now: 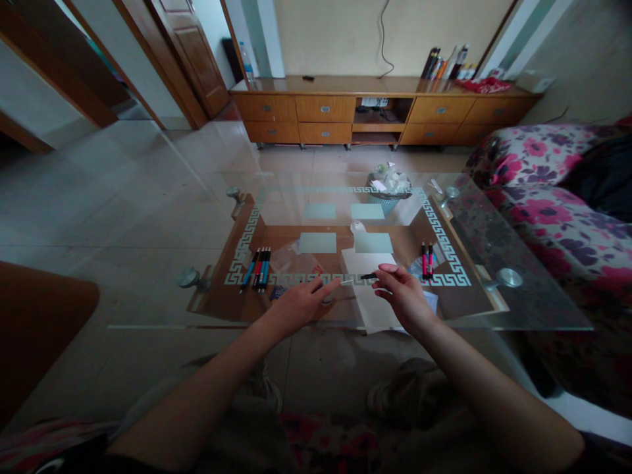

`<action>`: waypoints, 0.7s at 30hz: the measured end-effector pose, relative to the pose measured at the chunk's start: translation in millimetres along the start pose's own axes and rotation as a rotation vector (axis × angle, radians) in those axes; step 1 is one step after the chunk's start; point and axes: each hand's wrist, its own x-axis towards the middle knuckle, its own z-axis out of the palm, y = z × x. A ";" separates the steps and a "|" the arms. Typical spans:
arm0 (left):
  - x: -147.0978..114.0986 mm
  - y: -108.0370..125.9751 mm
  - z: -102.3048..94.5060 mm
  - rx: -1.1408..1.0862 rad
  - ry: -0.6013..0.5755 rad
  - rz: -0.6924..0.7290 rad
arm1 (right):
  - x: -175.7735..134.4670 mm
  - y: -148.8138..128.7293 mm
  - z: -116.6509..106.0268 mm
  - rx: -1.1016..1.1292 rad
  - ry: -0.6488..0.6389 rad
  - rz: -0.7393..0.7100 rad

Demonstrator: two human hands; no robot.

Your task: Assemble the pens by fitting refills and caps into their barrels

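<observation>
Head view: both hands meet over the near edge of the glass table (538, 317), each with a small slim part. Right hand (380, 279) has thumb and forefinger pinching a black pen-like piece (368, 276), which sticks out left from the fingertips. Left hand (336, 284) has its fingers drawn together, apparently pinching a thin pale rod (347, 282) that points right; thumb contact is partly hidden. Key relation: rod left, black piece right, inner ends facing each other. Both long axes run roughly left-right, near in line, the black piece's right end tipped slightly toward the far side. Ends are very close; too small to tell if touching. Each part is nearest its own hand. White box-like item (372, 309) shows below the parts. Pen group (261, 268) lies left, beyond the left hand; pen pair (430, 263) lies right, just past the right hand.
</observation>
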 end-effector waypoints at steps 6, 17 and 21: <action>0.0 -0.3 0.7 -0.028 0.019 0.007 | 0.6 0.1 0.1 -0.006 0.002 -0.007; -1.1 -2.1 2.6 -0.023 0.047 0.025 | 0.6 -2.2 0.7 0.014 0.065 -0.009; -1.1 -2.2 2.9 -0.015 0.053 0.024 | 2.8 0.2 -0.6 0.067 0.082 -0.021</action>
